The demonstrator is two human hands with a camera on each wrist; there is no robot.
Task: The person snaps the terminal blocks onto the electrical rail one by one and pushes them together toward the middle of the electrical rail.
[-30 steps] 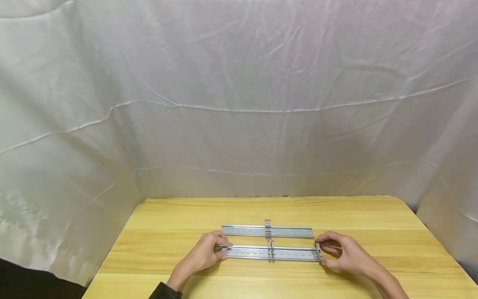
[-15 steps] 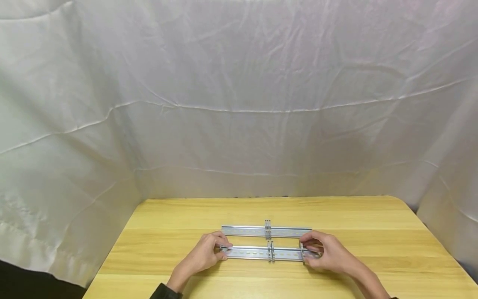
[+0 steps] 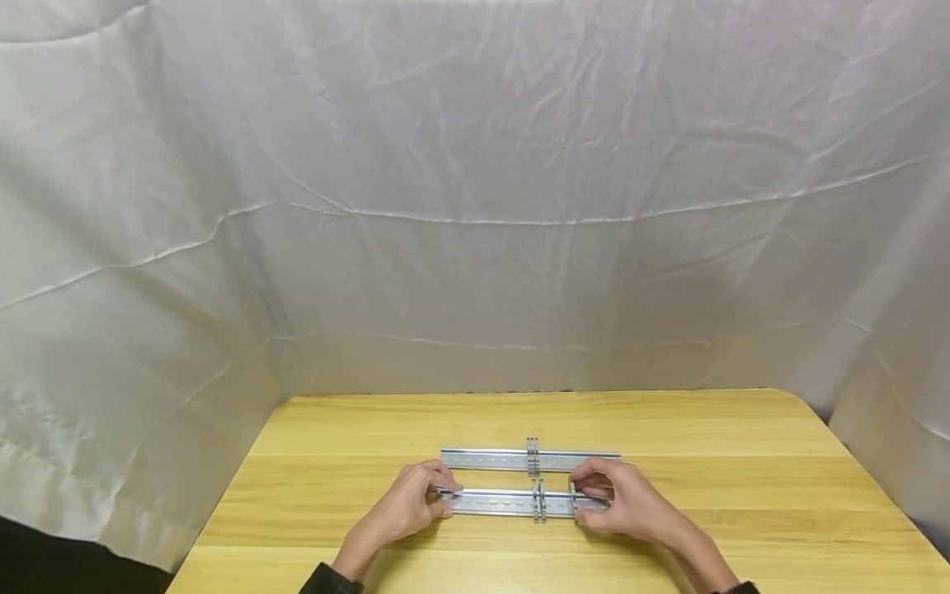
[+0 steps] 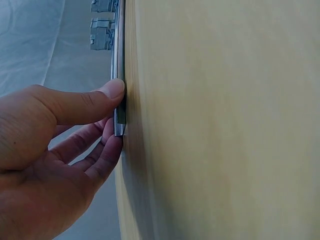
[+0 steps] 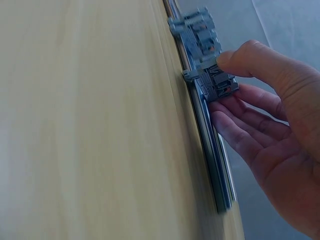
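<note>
Across the table lies a slotted metal DIN rail. Its left end is held by my left hand, with thumb on one edge and fingers on the other. My right hand pinches a thin grey terminal block that sits on this rail, right of its middle. A little to the left of that block, a pair of terminal blocks stands on the same rail. In the right wrist view the rail's free end reaches past my fingers.
Behind the near rail lies a second DIN rail, parallel to it, with several terminal blocks grouped around its middle. The wooden table ends at a pale hanging cloth.
My right hand has slid the terminal block leftward along the near rail, from its right end towards the pair of blocks. The left hand stays at the left end.
</note>
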